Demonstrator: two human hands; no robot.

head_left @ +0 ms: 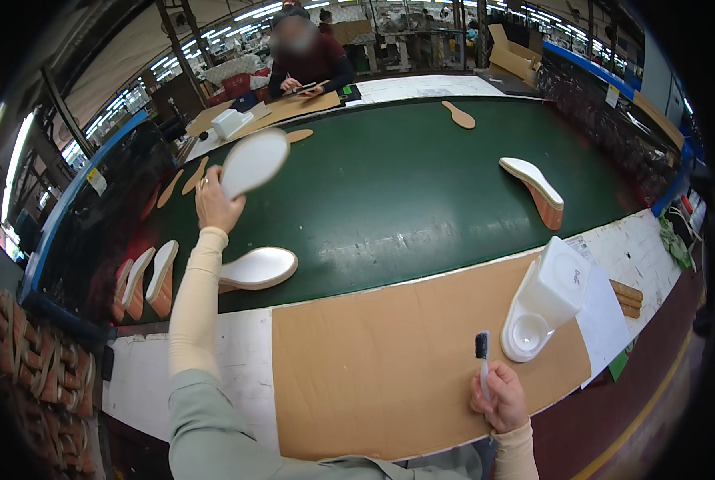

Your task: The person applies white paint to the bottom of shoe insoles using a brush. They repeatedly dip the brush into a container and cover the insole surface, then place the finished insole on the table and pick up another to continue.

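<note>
My left hand (219, 202) reaches out over the green conveyor belt (357, 200), its fingers round the narrow end of a shoe sole (255, 162). The sole's pale white face is turned up; its underside is hidden. Just below, a wedge sole (260, 268) with a white top lies on the belt, partly behind my forearm. My right hand (501, 398) is closed on the pale handle of a small brush (483, 356), dark bristles upward, above a brown cardboard sheet (357, 376). Beside it stands a white plastic dispenser (556, 280) with a round cup (529, 334) at its foot.
Several wedge soles (161, 280) stand at the belt's left edge. Another wedge sole (537, 188) lies at right. Thin tan insoles (459, 116) lie farther off. Across the belt a person (309, 60) works. Blue-edged side guards (85, 200) flank the belt; strapped shoe parts (41, 360) hang left.
</note>
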